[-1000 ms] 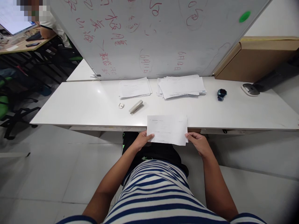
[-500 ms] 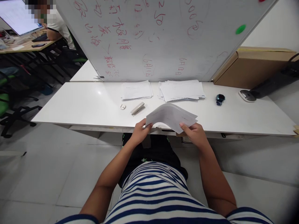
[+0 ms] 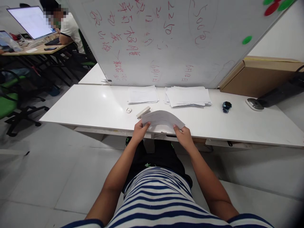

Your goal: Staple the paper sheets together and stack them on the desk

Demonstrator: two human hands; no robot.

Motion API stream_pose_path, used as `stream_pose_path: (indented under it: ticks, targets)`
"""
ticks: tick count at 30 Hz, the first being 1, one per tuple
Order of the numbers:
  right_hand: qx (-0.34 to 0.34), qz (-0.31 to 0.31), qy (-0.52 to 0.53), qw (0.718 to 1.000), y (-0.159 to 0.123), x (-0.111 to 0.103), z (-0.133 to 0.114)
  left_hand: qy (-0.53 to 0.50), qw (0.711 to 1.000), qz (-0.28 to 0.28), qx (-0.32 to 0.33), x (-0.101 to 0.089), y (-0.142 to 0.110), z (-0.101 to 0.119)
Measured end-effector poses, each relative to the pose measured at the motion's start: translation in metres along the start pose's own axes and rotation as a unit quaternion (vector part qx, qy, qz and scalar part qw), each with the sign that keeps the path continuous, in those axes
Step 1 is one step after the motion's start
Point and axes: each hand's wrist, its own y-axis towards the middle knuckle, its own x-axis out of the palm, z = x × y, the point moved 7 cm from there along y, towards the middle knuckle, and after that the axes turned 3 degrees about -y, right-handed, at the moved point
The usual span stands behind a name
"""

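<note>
Sheets of paper arch upward between my two hands, just above the desk's front edge. My left hand pinches their left end, thumb on top. At the right end my right hand grips them the same way. Just beyond my left hand lies a pale stapler, partly behind the sheets. A small white ring-shaped item is to its left. Farther back are a smaller paper stack and a larger, uneven paper stack. How many sheets I hold cannot be made out.
A whiteboard with red writing stands along the back of the white desk. To the right are a dark watch, a computer mouse and a cardboard box. A person sits at another table, far left.
The held sheets have shifted left at their right end and line up more closely, with my right hand moving nearer my left. The whole view has also shifted slightly.
</note>
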Motion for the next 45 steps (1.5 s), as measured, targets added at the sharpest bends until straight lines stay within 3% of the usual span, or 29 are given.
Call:
stream_pose_path:
  ticks: [5,10,13,21,25,29,37,41,45]
  targets:
    - [-0.055,-0.025,-0.021,0.998,-0.011,-0.013,-0.010,0.012,1.000,0.017,-0.010,-0.006,0.000,0.005]
    - [0.006,-0.103,-0.009,0.995,-0.025,-0.032,-0.006,-0.025,0.997,-0.043,-0.060,-0.003,-0.002,0.006]
    - [0.024,-0.113,-0.003,0.993,-0.030,-0.037,-0.004,-0.018,0.996,-0.065,-0.064,0.001,-0.004,0.004]
    - [0.061,-0.059,0.011,0.996,-0.035,-0.033,0.007,0.021,0.996,-0.012,-0.084,0.007,-0.013,-0.008]
    - [0.062,-0.024,-0.005,0.998,-0.036,-0.027,0.006,0.048,0.996,-0.058,-0.048,0.023,-0.022,0.002]
    - [0.015,0.010,-0.054,0.998,-0.033,-0.022,-0.001,0.065,0.993,-0.088,-0.039,0.034,-0.026,0.004]
    - [-0.052,0.046,-0.117,0.991,-0.031,-0.020,-0.002,0.021,0.998,-0.052,-0.034,0.031,-0.020,0.002]
    - [-0.031,0.065,-0.093,0.993,-0.033,-0.026,0.000,0.013,0.999,-0.041,-0.026,0.025,-0.019,0.000]
    - [0.028,0.046,0.027,0.998,-0.034,-0.029,0.015,0.006,0.999,-0.030,-0.032,0.020,-0.018,-0.005]
